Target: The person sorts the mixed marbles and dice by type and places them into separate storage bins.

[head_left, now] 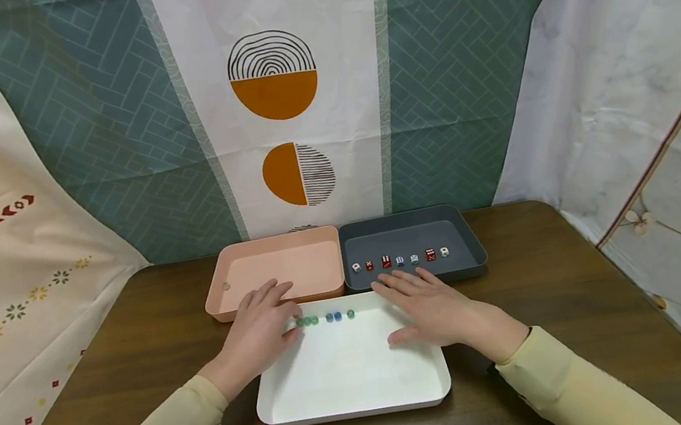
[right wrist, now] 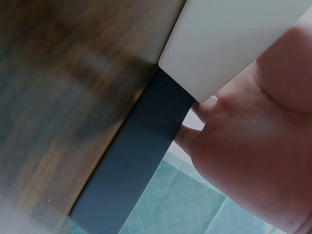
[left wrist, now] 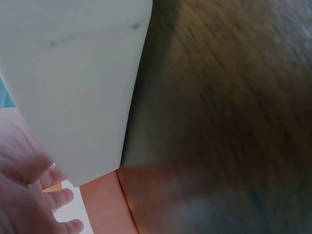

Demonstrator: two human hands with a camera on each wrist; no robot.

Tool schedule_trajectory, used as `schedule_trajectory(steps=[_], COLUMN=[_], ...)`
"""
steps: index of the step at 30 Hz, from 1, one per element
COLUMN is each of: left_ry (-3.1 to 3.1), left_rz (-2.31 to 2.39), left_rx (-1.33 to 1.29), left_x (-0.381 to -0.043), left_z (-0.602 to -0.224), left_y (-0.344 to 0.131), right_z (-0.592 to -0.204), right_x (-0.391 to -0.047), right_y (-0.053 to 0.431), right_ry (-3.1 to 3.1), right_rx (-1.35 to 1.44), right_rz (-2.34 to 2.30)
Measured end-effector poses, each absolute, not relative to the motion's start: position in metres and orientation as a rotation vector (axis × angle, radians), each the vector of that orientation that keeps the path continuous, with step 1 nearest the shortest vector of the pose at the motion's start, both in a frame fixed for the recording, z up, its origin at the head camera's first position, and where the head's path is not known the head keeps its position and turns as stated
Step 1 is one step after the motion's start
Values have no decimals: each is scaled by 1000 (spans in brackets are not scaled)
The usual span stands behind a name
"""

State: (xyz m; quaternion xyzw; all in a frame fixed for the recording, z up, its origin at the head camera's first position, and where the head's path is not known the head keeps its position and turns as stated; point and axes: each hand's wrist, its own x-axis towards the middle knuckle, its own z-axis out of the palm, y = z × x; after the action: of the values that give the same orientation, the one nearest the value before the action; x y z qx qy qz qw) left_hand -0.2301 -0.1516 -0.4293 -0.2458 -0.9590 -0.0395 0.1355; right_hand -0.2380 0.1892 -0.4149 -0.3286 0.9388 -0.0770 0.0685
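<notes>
My left hand (head_left: 261, 334) is over the back left corner of the white tray (head_left: 350, 378), its fingers loosely spread and reaching over the front rim of the pink tray (head_left: 282, 266). Right by it, along the white tray's back side, lie small green beads (head_left: 307, 321), blue beads (head_left: 334, 316) and a single green bead (head_left: 350, 313). Across the same tray, my right hand (head_left: 432, 308) has its fingers extended towards the dark grey tray (head_left: 397, 233). Nothing shows in either hand. Both wrist views show palms beside the white tray's outer wall.
In the dark grey tray, a row of small red dice (head_left: 430, 255) and white dice (head_left: 414, 259) sits. A tiny round piece (head_left: 226, 285) lies at the pink tray's left. All three trays stand together on a brown wooden table (head_left: 152, 331), with hanging cloths around it.
</notes>
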Motion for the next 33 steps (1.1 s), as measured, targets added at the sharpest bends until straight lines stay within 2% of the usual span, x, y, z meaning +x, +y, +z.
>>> schedule_trajectory(steps=[33], left_ry=[-2734], left_rz=[-23], left_rx=[-730], left_x=[-230], left_z=[-432], left_y=[-151], right_z=[-419], right_x=[-239], right_y=[191], right_ry=[2831], right_rx=[-1006], right_rz=[-234])
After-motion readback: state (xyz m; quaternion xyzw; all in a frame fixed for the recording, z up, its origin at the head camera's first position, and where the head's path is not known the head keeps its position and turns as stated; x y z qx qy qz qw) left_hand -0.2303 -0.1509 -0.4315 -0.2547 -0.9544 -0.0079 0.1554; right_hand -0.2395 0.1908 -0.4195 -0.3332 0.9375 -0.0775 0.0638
